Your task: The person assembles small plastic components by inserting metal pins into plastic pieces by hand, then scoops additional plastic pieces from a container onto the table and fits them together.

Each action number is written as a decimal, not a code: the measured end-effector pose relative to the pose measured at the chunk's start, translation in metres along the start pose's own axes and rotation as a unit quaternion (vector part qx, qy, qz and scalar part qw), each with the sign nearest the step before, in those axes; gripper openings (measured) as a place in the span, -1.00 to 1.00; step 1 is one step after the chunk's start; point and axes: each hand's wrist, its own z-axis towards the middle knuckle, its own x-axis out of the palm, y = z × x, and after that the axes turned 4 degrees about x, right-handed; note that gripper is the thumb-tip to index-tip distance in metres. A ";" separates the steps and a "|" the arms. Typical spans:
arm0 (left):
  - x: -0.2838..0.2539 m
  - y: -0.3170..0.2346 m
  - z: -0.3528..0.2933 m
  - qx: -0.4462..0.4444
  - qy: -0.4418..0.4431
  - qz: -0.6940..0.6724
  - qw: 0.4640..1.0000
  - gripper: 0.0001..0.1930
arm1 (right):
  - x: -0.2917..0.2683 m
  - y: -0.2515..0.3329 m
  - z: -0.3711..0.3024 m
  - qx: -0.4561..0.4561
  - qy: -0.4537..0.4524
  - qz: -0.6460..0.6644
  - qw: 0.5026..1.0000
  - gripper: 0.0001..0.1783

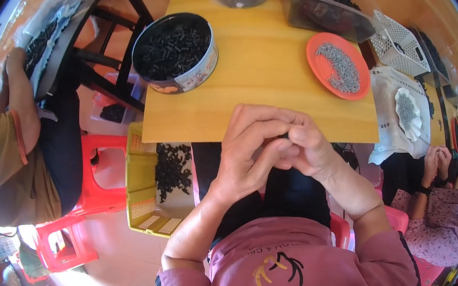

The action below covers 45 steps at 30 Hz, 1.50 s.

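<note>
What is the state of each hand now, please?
Left hand: closed around a small dark piece, mostly hidden.
Right hand: closed at the same piece; exact grip hidden.

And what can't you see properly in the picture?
Head view, all of these:
Dark piece between left hand and right hand: mostly hidden by fingers.
Floor of the round tin: buried under black pieces.
Exact shape of the grey pieces: too small.
Far rim of the clear tub: cut off by the top edge.

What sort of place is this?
Probably a small hand-assembly workshop, perhaps home-based: a round tin heaped with small black parts, an orange-red plate of small grey pieces, and other people seated nearby.
</note>
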 end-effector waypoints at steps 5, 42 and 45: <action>-0.020 0.001 -0.024 -0.101 -0.092 -0.020 0.990 -0.79 | 0.016 0.002 0.017 0.075 0.009 -0.036 0.997 -0.67; 0.023 0.106 0.016 -0.218 0.004 -0.049 0.975 -0.85 | -0.089 0.006 0.006 -0.204 -0.172 -0.520 0.811 -0.85; 0.037 0.118 0.031 -0.245 0.007 -0.079 0.966 -0.84 | -0.088 0.009 0.004 -0.192 -0.167 -0.531 0.808 -0.84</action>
